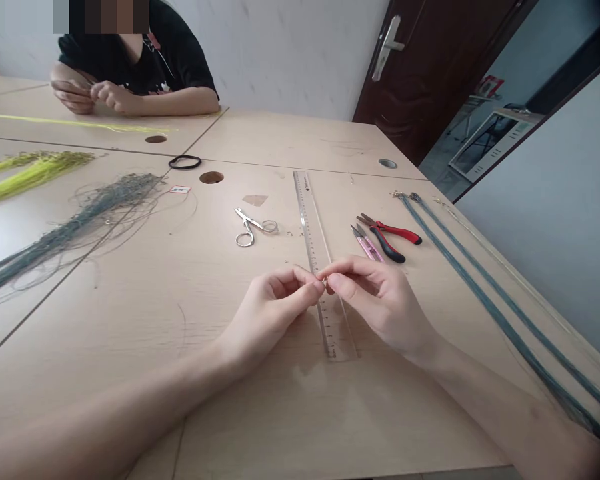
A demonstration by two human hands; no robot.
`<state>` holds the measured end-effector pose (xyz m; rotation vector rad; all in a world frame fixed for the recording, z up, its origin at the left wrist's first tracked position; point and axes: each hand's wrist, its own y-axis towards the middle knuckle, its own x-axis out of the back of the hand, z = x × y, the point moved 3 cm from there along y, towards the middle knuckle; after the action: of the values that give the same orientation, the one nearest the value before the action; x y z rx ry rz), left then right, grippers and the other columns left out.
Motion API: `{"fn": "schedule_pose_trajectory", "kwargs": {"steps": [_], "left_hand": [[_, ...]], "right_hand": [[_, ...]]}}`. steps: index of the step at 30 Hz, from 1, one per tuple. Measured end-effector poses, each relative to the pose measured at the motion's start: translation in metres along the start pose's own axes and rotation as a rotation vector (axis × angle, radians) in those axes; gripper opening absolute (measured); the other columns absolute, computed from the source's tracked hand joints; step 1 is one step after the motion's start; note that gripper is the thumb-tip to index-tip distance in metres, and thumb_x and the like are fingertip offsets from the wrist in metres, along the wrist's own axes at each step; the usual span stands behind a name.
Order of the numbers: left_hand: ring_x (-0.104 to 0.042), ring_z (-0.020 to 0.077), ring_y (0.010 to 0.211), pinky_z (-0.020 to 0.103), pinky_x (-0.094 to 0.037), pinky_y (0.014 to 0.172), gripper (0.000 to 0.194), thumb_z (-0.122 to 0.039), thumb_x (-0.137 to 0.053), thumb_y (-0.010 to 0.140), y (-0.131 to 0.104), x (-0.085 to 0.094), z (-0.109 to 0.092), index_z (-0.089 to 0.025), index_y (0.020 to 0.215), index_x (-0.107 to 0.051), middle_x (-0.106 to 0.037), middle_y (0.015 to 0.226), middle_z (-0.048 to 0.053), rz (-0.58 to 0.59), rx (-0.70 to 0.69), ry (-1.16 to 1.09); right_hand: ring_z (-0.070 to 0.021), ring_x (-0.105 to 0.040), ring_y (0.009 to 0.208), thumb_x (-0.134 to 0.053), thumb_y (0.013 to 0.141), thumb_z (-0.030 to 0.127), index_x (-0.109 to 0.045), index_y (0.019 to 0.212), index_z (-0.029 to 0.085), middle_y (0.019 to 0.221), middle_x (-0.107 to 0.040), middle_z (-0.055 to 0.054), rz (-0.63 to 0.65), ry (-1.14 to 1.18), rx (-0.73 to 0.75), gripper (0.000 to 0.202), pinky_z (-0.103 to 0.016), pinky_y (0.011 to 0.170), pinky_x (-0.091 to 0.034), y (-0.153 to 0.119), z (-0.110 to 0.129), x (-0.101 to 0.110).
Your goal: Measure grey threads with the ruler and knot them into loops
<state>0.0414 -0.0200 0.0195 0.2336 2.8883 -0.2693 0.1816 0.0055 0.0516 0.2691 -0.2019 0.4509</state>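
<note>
My left hand point(285, 300) and my right hand point(375, 293) meet fingertip to fingertip over a clear plastic ruler point(310, 220) that lies lengthwise on the table. Both are closed in a pinch. Whatever sits between the fingertips is too small to make out. Beyond my left hand lie small silver scissors point(253, 227) with their blades slightly apart. Past my right hand are pink thread snips point(366, 241), partly hidden by that hand, and red-and-black pliers point(390, 235).
Grey-blue cord bundles lie at left point(75, 230) and right point(480, 300). Yellow-green cords point(40, 173) rest further left. A black band point(185, 162) lies near a round table hole point(211, 177). Across the table point(280, 413) sits another person point(180, 60), hands together.
</note>
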Motion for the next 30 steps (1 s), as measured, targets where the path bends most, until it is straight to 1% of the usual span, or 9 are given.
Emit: {"fn": "schedule_pose_trajectory", "kwargs": {"steps": [7,11,16,19,24,27,30], "left_hand": [[-0.03,0.0065,0.049,0.02,-0.025,0.047,0.022,-0.034,-0.062,0.08,0.001,0.001,-0.003,-0.016,0.069,-0.058,-0.039,0.053,-0.006,-0.012,-0.077,0.043],[-0.029,0.0064,0.048,0.021,-0.026,0.047,0.021,-0.032,-0.062,0.081,0.0,0.001,-0.006,-0.016,0.068,-0.06,-0.04,0.052,-0.006,-0.047,-0.114,0.113],[-0.04,0.0076,0.053,0.02,-0.031,0.049,0.019,-0.029,-0.063,0.079,-0.003,0.001,-0.009,-0.015,0.067,-0.058,-0.05,0.058,-0.003,-0.086,-0.183,0.198],[-0.041,0.008,0.056,0.02,-0.032,0.049,0.02,-0.03,-0.062,0.08,-0.005,0.0,-0.01,-0.015,0.067,-0.057,-0.051,0.061,-0.002,-0.103,-0.219,0.272],[-0.04,0.0083,0.054,0.02,-0.031,0.048,0.022,-0.031,-0.06,0.08,-0.005,0.0,-0.01,-0.016,0.065,-0.054,-0.048,0.059,-0.003,-0.136,-0.209,0.347],[-0.041,0.0091,0.054,0.021,-0.031,0.048,0.023,-0.032,-0.059,0.08,-0.006,0.001,-0.009,-0.016,0.065,-0.053,-0.05,0.058,-0.002,-0.143,-0.195,0.372],[-0.043,0.0099,0.053,0.021,-0.031,0.047,0.022,-0.033,-0.059,0.08,-0.006,0.001,-0.008,-0.017,0.065,-0.054,-0.052,0.058,-0.001,-0.154,-0.185,0.407]], "right_hand": [[-0.0128,-0.06,0.077,-0.059,0.087,0.019,-0.071,0.091,0.026,0.078,-0.064,0.002,-0.031,-0.073,0.025,0.014,-0.023,0.072,-0.05,-0.001,0.0,0.001],[-0.0129,-0.061,0.075,-0.061,0.086,0.022,-0.072,0.09,0.026,0.079,-0.066,0.002,-0.05,-0.076,-0.019,0.012,-0.024,0.07,-0.051,0.0,-0.002,0.001],[-0.0146,-0.063,0.075,-0.064,0.083,0.026,-0.073,0.087,0.024,0.077,-0.068,0.001,-0.086,-0.09,-0.098,0.01,-0.025,0.068,-0.052,-0.002,-0.003,0.003],[-0.0154,-0.065,0.074,-0.067,0.079,0.026,-0.074,0.083,0.024,0.076,-0.07,0.001,-0.109,-0.068,-0.149,0.008,-0.025,0.067,-0.053,-0.003,-0.004,0.003],[-0.0174,-0.065,0.071,-0.07,0.075,0.027,-0.075,0.078,0.024,0.073,-0.07,0.0,-0.12,-0.084,-0.191,0.007,-0.028,0.066,-0.053,-0.003,-0.006,0.005],[-0.016,-0.063,0.069,-0.068,0.077,0.027,-0.075,0.077,0.023,0.069,-0.067,0.001,-0.101,-0.11,-0.172,0.008,-0.026,0.062,-0.051,-0.003,-0.005,0.004],[-0.0147,-0.06,0.066,-0.065,0.079,0.026,-0.073,0.075,0.023,0.068,-0.064,0.001,-0.096,-0.158,-0.11,0.009,-0.025,0.058,-0.048,-0.003,-0.003,0.003]]}}
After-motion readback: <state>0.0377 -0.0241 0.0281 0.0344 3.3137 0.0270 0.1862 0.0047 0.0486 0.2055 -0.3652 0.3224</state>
